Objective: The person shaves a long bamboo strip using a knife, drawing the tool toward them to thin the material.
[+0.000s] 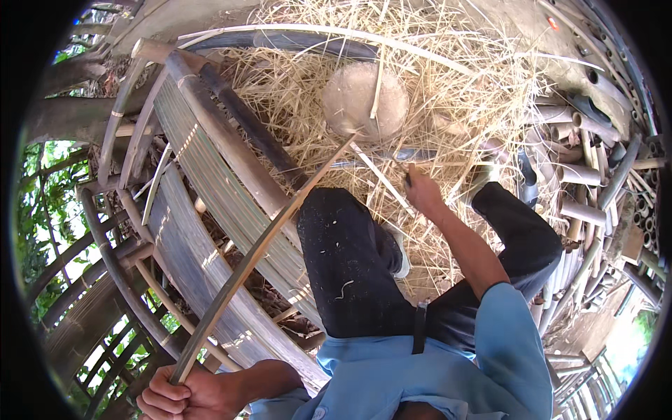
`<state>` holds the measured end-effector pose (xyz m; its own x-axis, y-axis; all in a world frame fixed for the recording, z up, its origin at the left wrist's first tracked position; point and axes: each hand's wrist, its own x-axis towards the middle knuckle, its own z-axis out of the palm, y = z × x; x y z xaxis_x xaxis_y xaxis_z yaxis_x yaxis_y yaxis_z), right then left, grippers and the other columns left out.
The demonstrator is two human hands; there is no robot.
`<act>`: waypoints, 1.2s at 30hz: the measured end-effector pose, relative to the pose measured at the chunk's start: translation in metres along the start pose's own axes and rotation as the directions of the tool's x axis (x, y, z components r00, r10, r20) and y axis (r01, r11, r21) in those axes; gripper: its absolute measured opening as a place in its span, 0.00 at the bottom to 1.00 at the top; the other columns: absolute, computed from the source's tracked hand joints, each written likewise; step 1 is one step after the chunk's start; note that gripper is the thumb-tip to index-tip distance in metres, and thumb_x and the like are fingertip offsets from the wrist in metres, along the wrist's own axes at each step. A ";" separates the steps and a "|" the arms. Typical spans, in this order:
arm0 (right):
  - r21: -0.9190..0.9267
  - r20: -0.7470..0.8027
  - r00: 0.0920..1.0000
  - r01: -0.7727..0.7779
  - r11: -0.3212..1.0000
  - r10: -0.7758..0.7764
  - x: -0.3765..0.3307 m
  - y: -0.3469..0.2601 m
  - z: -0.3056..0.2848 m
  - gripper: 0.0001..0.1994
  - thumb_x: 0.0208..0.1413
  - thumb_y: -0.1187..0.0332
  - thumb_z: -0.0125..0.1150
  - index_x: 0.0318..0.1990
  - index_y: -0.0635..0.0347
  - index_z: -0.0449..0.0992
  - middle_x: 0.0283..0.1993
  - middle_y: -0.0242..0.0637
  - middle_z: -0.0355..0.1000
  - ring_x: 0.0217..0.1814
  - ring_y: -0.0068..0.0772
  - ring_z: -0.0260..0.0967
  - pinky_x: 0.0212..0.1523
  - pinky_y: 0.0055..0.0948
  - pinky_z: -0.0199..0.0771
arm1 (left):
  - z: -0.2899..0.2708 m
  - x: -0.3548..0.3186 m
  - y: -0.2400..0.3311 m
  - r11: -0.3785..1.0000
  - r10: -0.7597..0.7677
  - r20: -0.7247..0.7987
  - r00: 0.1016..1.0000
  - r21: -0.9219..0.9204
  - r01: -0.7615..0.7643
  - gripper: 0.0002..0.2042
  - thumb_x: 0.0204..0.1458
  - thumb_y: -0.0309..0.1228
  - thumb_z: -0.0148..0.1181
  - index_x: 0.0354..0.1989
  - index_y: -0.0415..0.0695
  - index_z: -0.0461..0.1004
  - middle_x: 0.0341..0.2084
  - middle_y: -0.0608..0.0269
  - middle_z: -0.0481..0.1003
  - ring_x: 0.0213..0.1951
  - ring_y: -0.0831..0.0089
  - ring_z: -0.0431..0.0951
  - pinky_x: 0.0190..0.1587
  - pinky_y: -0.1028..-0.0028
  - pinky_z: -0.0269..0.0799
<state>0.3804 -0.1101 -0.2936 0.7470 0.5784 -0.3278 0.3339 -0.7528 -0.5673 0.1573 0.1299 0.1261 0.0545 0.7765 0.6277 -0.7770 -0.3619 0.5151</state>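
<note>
My left hand [190, 393], at the lower left, is closed round the near end of a long bamboo strip [252, 260]. The strip slants up past my left knee, and its far end reaches the near edge of a round wooden block [350, 105]. My right hand [424, 194] is closed on the handle of a knife, in front of my bent legs. The knife's blade [416, 154] looks dark grey and lies partly among the shavings near the block. A thin pale sliver [381, 176] runs between the strip's far end and my right hand.
Pale bamboo shavings [280, 84] cover the ground round the block. Left of me stands a bamboo slatted bench [210, 168] with a pole frame. Cut bamboo tubes [581, 175] are piled on the right. A long pale strip [350, 31] arches across the far side.
</note>
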 end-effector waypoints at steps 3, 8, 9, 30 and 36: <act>-0.016 0.026 0.998 -0.057 0.998 0.057 -0.002 -0.002 0.000 0.17 0.64 0.59 0.55 0.50 0.61 0.63 0.30 0.58 0.76 0.34 0.64 0.75 0.34 0.57 0.73 | -0.010 0.006 0.010 1.000 0.014 0.089 0.996 -0.003 -0.014 0.22 0.67 0.52 0.42 0.29 0.47 0.61 0.16 0.73 0.53 0.17 0.78 0.48 0.20 0.74 0.46; -0.041 0.044 0.997 -0.063 0.997 0.065 -0.021 -0.068 -0.034 0.18 0.63 0.60 0.58 0.50 0.63 0.64 0.30 0.61 0.75 0.35 0.67 0.75 0.35 0.58 0.73 | -0.001 -0.001 0.014 0.999 0.008 0.151 0.988 0.031 -0.013 0.23 0.70 0.47 0.42 0.46 0.34 0.66 0.18 0.69 0.56 0.20 0.77 0.53 0.22 0.73 0.51; 0.059 0.081 0.996 -0.040 0.997 0.035 -0.033 -0.093 -0.046 0.18 0.63 0.60 0.59 0.50 0.63 0.64 0.30 0.60 0.75 0.34 0.66 0.76 0.35 0.57 0.74 | 0.001 -0.002 0.016 0.984 0.022 0.191 0.981 0.169 -0.055 0.20 0.72 0.45 0.39 0.46 0.36 0.66 0.18 0.70 0.56 0.20 0.78 0.56 0.22 0.75 0.55; 0.270 -0.161 0.749 0.660 0.701 -0.643 -0.171 -0.261 -0.131 0.14 0.54 0.68 0.65 0.43 0.60 0.68 0.26 0.41 0.67 0.24 0.45 0.74 0.19 0.40 0.76 | 0.024 -0.036 0.013 0.910 0.261 0.047 0.964 0.322 -0.262 0.12 0.70 0.38 0.48 0.35 0.44 0.63 0.18 0.73 0.50 0.17 0.81 0.46 0.18 0.79 0.44; 0.198 -0.116 0.914 0.406 0.892 -0.390 -0.105 -0.214 -0.096 0.11 0.59 0.64 0.63 0.37 0.59 0.67 0.21 0.38 0.65 0.22 0.42 0.73 0.21 0.41 0.75 | 0.026 -0.030 0.012 0.903 0.246 0.009 0.969 0.361 -0.233 0.15 0.70 0.41 0.47 0.33 0.44 0.60 0.17 0.72 0.49 0.18 0.80 0.47 0.19 0.79 0.45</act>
<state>0.2858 -0.0402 -0.0656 0.6191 0.7853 0.0093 0.4872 -0.3748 -0.7887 0.1630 0.0890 0.1286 -0.1326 0.6586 0.7407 -0.4879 -0.6939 0.5296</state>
